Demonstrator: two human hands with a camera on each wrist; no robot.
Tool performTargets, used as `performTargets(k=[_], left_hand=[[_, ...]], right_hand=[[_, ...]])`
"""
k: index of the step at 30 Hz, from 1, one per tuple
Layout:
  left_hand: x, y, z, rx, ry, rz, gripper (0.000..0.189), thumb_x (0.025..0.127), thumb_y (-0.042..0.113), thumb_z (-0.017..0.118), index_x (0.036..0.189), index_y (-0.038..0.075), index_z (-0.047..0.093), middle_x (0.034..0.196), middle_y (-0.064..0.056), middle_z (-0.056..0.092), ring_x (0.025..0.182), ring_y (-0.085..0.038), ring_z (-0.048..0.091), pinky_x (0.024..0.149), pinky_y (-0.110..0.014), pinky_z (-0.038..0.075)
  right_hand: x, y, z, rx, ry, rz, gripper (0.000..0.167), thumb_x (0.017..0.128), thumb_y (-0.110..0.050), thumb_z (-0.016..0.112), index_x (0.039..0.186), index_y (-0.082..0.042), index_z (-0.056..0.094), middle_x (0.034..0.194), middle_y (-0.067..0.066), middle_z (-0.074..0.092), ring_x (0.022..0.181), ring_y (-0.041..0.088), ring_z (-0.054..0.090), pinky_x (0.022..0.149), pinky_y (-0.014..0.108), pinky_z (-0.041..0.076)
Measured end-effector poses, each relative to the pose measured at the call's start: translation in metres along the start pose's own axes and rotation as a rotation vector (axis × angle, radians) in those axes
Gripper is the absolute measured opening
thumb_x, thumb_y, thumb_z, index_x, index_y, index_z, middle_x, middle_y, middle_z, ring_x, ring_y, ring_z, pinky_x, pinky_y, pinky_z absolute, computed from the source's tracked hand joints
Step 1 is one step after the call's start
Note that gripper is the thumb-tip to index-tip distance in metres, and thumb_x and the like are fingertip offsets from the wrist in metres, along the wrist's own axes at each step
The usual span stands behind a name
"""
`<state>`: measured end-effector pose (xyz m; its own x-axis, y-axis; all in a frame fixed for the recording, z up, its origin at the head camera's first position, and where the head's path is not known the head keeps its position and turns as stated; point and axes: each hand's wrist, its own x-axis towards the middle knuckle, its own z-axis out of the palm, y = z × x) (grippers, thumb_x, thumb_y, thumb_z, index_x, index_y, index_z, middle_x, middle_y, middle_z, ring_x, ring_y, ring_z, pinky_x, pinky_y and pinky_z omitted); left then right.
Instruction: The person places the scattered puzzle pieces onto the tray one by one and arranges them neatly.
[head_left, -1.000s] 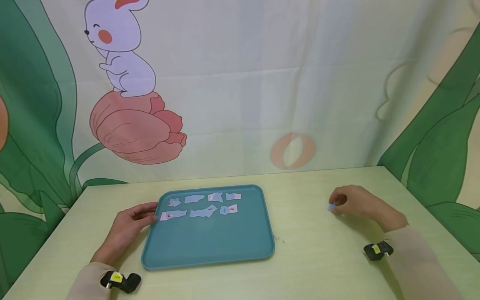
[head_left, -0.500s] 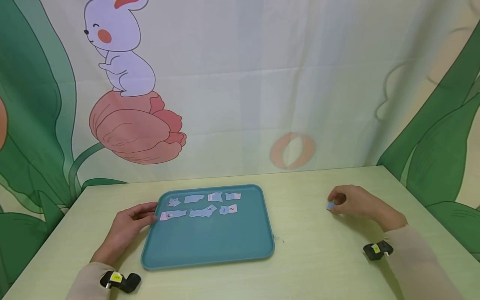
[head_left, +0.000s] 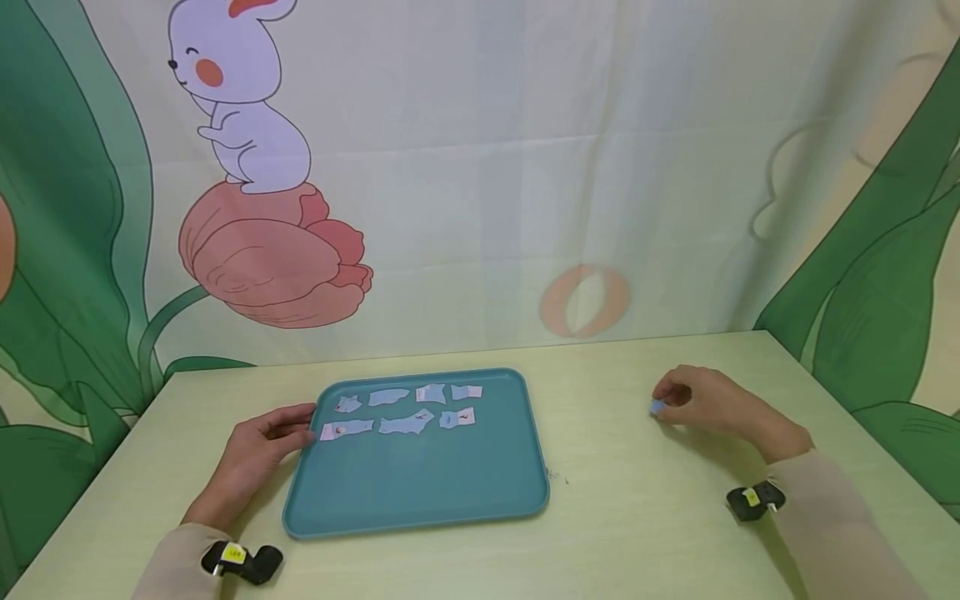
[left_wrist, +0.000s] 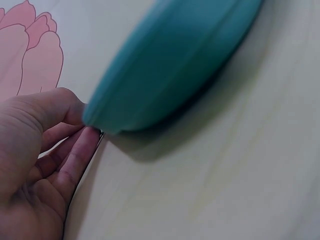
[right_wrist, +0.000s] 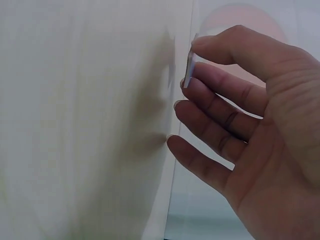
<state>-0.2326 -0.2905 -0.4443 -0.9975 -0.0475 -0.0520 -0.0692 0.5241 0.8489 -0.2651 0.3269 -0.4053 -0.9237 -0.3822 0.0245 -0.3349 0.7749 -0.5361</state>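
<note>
At the tray's left side, my left hand (head_left: 255,450) pinches the rim of the blue-green tray (head_left: 420,487). The left wrist view has the thumb and fingertips meeting at the corner of the tray's edge. Over the right part of the table, my right hand (head_left: 705,404) holds a small light-blue torn piece of paper (head_left: 657,407). Seen edge-on in the right wrist view, that thin piece (right_wrist: 189,70) sits between thumb and fingertips, the other fingers loosely bent. Several torn pale-blue picture pieces (head_left: 407,424) lie in two rows across the tray's far half.
The pale wooden table (head_left: 600,533) ends at a printed curtain (head_left: 480,208) with a rabbit and flowers. Small dark marks (head_left: 558,478) show on the table just right of the tray. Black wrist cameras (head_left: 242,562) sit on both sleeves.
My right hand has shifted slightly left and up, still holding the small piece. The left hand, the tray and the pieces on it have stayed put.
</note>
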Motion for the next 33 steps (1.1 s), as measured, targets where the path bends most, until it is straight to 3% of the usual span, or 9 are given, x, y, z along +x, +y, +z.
performTargets(k=[11, 21, 33], left_hand=[[-0.001, 0.001, 0.0, 0.003, 0.001, 0.011, 0.052, 0.105, 0.013, 0.069, 0.152, -0.002, 0.055, 0.146, -0.024, 0.06, 0.127, -0.036, 0.061, 0.098, -0.025, 0.056], [0.0, 0.001, 0.001, -0.004, 0.007, -0.005, 0.051, 0.105, 0.013, 0.068, 0.152, -0.001, 0.055, 0.147, -0.024, 0.06, 0.129, -0.037, 0.061, 0.108, -0.043, 0.053], [0.0, -0.001, 0.002, -0.012, 0.013, 0.007, 0.051, 0.105, 0.011, 0.068, 0.152, -0.002, 0.055, 0.147, -0.024, 0.06, 0.128, -0.037, 0.06, 0.107, -0.041, 0.054]], right_hand=[[0.006, -0.017, 0.008, 0.04, 0.006, -0.06, 0.023, 0.093, -0.015, 0.081, 0.108, 0.001, 0.072, 0.099, 0.002, 0.07, 0.092, 0.019, 0.064, 0.078, 0.03, 0.056], [0.023, -0.048, 0.028, 0.088, 0.012, -0.161, 0.025, 0.092, -0.009, 0.078, 0.113, 0.002, 0.071, 0.096, -0.002, 0.067, 0.089, 0.017, 0.062, 0.078, 0.03, 0.057], [0.048, -0.088, 0.05, 0.085, 0.034, -0.202, 0.018, 0.096, -0.014, 0.077, 0.111, -0.005, 0.072, 0.101, -0.002, 0.068, 0.094, 0.019, 0.064, 0.085, 0.039, 0.057]])
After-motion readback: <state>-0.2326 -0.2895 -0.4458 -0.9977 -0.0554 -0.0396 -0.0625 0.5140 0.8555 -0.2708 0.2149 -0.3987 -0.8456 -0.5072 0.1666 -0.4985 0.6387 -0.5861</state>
